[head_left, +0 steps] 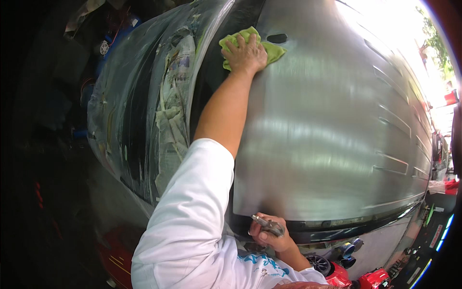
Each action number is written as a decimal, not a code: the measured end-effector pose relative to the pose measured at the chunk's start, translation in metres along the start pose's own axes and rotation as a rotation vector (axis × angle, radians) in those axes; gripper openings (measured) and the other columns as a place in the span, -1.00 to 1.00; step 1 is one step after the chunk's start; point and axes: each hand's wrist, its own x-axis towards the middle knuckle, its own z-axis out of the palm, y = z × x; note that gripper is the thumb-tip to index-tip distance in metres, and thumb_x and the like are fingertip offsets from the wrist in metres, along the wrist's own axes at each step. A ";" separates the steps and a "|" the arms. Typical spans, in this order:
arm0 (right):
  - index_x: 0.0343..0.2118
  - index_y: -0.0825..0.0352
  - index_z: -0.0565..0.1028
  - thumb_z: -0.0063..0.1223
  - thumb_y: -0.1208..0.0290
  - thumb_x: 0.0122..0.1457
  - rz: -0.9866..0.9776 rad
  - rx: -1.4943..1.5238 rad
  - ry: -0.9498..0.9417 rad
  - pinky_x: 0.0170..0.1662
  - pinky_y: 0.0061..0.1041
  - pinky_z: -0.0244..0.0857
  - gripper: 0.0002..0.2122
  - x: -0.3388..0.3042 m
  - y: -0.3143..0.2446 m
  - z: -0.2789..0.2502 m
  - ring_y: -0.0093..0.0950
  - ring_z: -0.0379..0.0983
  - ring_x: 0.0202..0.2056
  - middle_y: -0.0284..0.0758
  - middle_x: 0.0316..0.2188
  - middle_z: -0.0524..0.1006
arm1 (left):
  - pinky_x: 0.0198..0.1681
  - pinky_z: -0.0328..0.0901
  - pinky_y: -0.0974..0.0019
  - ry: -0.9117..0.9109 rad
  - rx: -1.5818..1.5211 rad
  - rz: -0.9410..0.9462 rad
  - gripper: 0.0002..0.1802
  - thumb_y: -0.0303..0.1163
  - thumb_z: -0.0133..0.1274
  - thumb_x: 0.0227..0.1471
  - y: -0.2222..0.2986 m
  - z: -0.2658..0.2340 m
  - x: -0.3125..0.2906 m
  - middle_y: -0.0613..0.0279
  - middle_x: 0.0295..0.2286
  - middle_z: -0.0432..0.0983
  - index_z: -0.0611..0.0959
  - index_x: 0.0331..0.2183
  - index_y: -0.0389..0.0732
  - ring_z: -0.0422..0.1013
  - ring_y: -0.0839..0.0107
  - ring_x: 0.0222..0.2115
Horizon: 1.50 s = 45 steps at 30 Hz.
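Observation:
A car roof panel point(317, 120) of bare, brushed-looking grey metal fills the middle and right. With my left arm stretched far across it, my left hand point(248, 54) presses a bunched green cloth point(276, 54) onto its far left edge. The fingers curve over the cloth, which lies partly on the dark strip beside the panel. Beside the cloth is a dark oval opening point(276, 38) in the metal. Low down at the near edge, my right hand point(267, 240) grips a silver air gun point(270, 225) with a short nozzle. Its exact type is hard to make out.
On the left, crumpled newspaper masking point(172, 111) covers part of the dull grey car body point(137, 86). Raised ribs point(394, 161) cross the panel's right side. Red objects point(373, 278) and a wheel point(318, 264) sit low on the right.

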 end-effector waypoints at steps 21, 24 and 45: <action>-0.24 0.47 0.56 0.18 0.28 0.37 -0.078 0.404 -0.001 -0.60 -0.54 0.08 -0.73 0.009 -0.001 -0.001 -0.61 0.29 -0.63 -0.24 -0.40 0.49 | 0.47 -0.08 -0.38 0.110 0.205 0.848 -0.34 -0.11 -0.14 0.40 -0.102 0.011 -0.073 -0.22 0.44 0.04 0.28 0.44 0.02 0.04 -0.44 0.39; -0.29 0.46 0.55 0.24 0.25 0.35 -0.069 0.461 0.011 -0.62 -0.61 0.13 -0.71 0.014 0.009 -0.001 -0.58 0.33 -0.59 -0.19 -0.35 0.50 | 0.47 -0.11 -0.40 -0.062 -0.005 0.727 -0.29 -0.12 -0.06 0.37 -0.105 -0.025 -0.199 -0.24 0.46 -0.04 0.24 0.46 0.07 -0.04 -0.49 0.40; -0.29 0.39 0.52 0.17 0.18 0.40 -0.075 0.327 -0.207 -0.62 -0.65 0.14 -0.69 0.011 0.016 -0.002 -0.63 0.32 -0.55 -0.24 -0.34 0.50 | 0.49 -0.20 -0.37 0.015 0.045 0.365 -0.27 0.19 -0.28 0.42 -0.077 0.023 -0.124 -0.15 0.48 -0.07 0.14 0.50 0.27 -0.13 -0.44 0.44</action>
